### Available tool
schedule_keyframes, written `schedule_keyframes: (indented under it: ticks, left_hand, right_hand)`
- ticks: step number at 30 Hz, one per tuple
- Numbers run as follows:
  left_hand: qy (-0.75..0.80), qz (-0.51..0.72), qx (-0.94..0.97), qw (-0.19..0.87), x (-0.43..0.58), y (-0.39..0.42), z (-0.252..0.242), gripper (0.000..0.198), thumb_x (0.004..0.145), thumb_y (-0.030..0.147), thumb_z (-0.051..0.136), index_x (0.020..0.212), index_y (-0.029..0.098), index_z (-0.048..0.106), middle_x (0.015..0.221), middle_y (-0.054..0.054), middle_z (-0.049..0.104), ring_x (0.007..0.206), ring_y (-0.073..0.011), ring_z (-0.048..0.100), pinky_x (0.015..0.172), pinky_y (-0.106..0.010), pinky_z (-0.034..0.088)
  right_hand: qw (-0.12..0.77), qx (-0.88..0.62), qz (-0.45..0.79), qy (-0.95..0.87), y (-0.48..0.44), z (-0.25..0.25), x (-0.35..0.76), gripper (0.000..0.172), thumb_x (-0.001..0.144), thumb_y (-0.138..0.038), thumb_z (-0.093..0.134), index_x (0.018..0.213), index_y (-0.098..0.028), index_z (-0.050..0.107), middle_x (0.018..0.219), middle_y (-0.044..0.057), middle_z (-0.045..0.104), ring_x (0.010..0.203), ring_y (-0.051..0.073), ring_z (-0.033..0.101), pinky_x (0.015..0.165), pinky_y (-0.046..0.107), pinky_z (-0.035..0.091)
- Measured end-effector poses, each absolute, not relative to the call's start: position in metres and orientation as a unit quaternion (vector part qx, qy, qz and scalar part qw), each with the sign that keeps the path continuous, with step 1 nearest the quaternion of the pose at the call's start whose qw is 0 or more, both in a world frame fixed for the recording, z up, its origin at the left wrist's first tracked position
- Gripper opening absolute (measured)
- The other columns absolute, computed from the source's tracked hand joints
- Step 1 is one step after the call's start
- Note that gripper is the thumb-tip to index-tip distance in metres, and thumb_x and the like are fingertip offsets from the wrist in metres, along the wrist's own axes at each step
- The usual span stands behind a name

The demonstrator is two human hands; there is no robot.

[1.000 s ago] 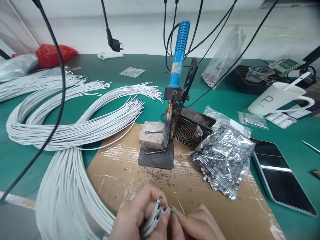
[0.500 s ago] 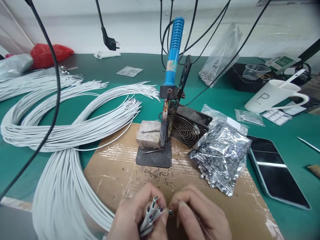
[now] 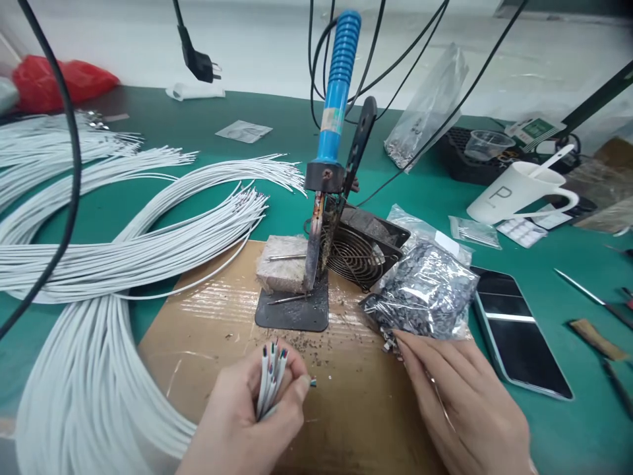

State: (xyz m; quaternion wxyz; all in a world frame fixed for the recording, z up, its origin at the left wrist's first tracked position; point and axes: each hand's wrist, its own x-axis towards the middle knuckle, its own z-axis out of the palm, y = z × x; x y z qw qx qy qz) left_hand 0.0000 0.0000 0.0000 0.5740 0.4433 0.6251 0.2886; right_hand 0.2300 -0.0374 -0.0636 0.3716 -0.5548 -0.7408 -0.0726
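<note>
My left hand is closed around a bunch of white cables. Their cut ends point up and show coloured inner wires. One cable end with bare coloured wires sticks out between thumb and forefinger. My right hand is at the near corner of a clear plastic bag full of small grey metal pieces. Its fingertips are pressed together beside small metal pieces at the bag's mouth; whether they pinch one is hidden. A thin metal rod lies between the fingers of that hand.
A blue-handled soldering iron stands in a holder, tip down by a pale block. Behind is a small fan. Coiled white cables fill the left. A phone and a mug sit right. Cardboard lies beneath.
My right hand has left the left hand and moved right and forward to the bag. My left hand still grips the cables, now more upright. The whole view has shifted slightly.
</note>
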Motion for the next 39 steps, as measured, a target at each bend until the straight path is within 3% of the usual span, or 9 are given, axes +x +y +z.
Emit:
schedule_keyframes:
  ticks: [7, 13, 18, 23, 31, 39]
  left_hand:
    - [0.613, 0.313, 0.433, 0.582, -0.001, 0.010, -0.005, 0.019, 0.077, 0.036, 0.070, 0.072, 0.019, 0.063, 0.054, 0.011, 0.038, 0.052, -0.0109, 0.029, 0.050, -0.023, 0.024]
    - [0.606, 0.339, 0.423, 0.582, -0.005, 0.011, -0.009, 0.020, 0.080, 0.034, 0.075, 0.072, 0.018, 0.065, 0.053, 0.012, 0.041, 0.050, -0.0085, 0.029, 0.047, -0.019, 0.023]
    - [0.610, 0.332, 0.388, 0.606, -0.005, 0.013, -0.013, 0.021, 0.080, 0.037, 0.077, 0.076, 0.020, 0.066, 0.053, 0.012, 0.044, 0.045, -0.0064, 0.024, 0.038, -0.016, 0.016]
    - [0.594, 0.337, 0.408, 0.606, -0.005, 0.015, -0.016, 0.019, 0.080, 0.032, 0.076, 0.072, 0.019, 0.065, 0.052, 0.012, 0.043, 0.045, -0.0064, 0.029, 0.038, -0.014, 0.023]
    - [0.602, 0.335, 0.409, 0.598, -0.004, 0.016, -0.013, 0.017, 0.077, 0.031, 0.075, 0.070, 0.019, 0.064, 0.050, 0.012, 0.041, 0.046, -0.0071, 0.024, 0.041, -0.018, 0.016]
    - [0.605, 0.346, 0.387, 0.604, 0.002, 0.017, -0.008, 0.017, 0.076, 0.030, 0.073, 0.068, 0.019, 0.064, 0.054, 0.011, 0.043, 0.051, -0.0091, 0.032, 0.051, -0.022, 0.024]
  right_hand:
    - [0.333, -0.554, -0.114, -0.755, -0.036, -0.078, 0.221, 0.012, 0.103, -0.006, 0.066, 0.109, -0.003, 0.075, 0.094, 0.013, 0.077, 0.087, 0.021, 0.067, 0.088, 0.036, 0.052]
    - [0.315, -0.545, -0.069, -0.774, -0.054, -0.078, 0.220, 0.019, 0.099, -0.008, 0.070, 0.117, -0.013, 0.072, 0.098, 0.009, 0.079, 0.090, 0.021, 0.073, 0.086, 0.035, 0.059]
    - [0.308, -0.589, -0.106, -0.740, -0.056, -0.074, 0.231, 0.016, 0.101, -0.012, 0.070, 0.117, -0.011, 0.073, 0.099, 0.011, 0.081, 0.089, 0.024, 0.072, 0.091, 0.039, 0.053]
    - [0.303, -0.573, -0.087, -0.757, -0.051, -0.081, 0.225, 0.023, 0.098, -0.008, 0.072, 0.121, -0.009, 0.072, 0.108, 0.013, 0.079, 0.100, 0.024, 0.070, 0.098, 0.039, 0.052]
    - [0.335, -0.595, -0.051, -0.729, -0.048, -0.076, 0.221, 0.010, 0.096, -0.012, 0.076, 0.104, -0.018, 0.074, 0.095, 0.007, 0.076, 0.089, 0.020, 0.069, 0.087, 0.033, 0.053]
    - [0.305, -0.568, 0.004, -0.765, -0.041, -0.077, 0.222, 0.007, 0.097, -0.020, 0.074, 0.099, -0.022, 0.068, 0.084, 0.004, 0.072, 0.078, 0.020, 0.068, 0.070, 0.031, 0.057]
